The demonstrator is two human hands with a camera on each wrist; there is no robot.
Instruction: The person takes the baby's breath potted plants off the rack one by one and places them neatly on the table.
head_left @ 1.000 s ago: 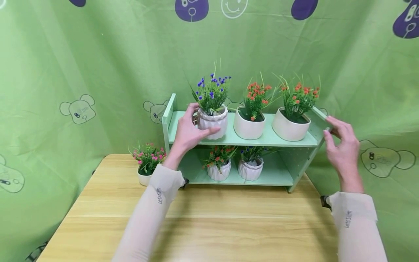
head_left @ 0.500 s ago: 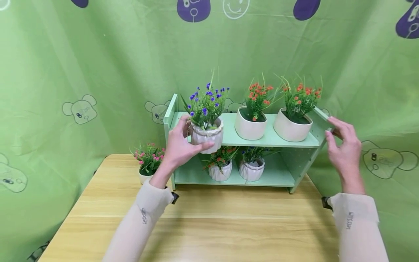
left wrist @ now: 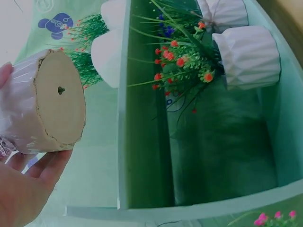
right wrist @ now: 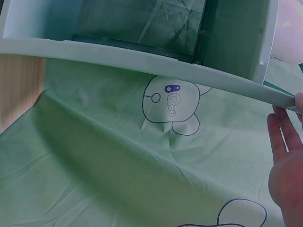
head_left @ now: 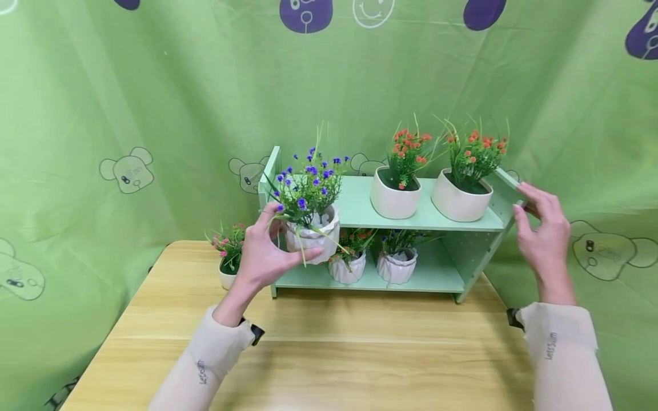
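Note:
My left hand [head_left: 259, 260] grips a white fluted flowerpot [head_left: 312, 244] with blue-purple flowers, thumb across its front and fingers behind. The pot is held in front of the green two-tier shelf [head_left: 354, 202], tilted a little. Its flat bottom, with a small hole, shows in the left wrist view. At the other end, my right hand [head_left: 545, 237] holds the upper front corner of the shelf's right side panel [right wrist: 142, 60] between thumb and fingers. Two smooth white pots with orange flowers, a nearer-middle pot [head_left: 396, 200] and a right pot [head_left: 461, 201], stand on the upper tier.
On the lower tier stand a fluted pot with orange-red flowers [head_left: 347, 270] and a fluted pot with blue flowers [head_left: 397, 268]. Left of the shelf, a pot with pink flowers [head_left: 227, 279] stands on the wooden table [head_left: 334, 354]. A green patterned cloth [head_left: 195, 103] hangs behind.
My left hand has lifted the pot with blue-purple flowers off the upper tier and brought it forward, down and left. The right hand keeps its place on the side panel.

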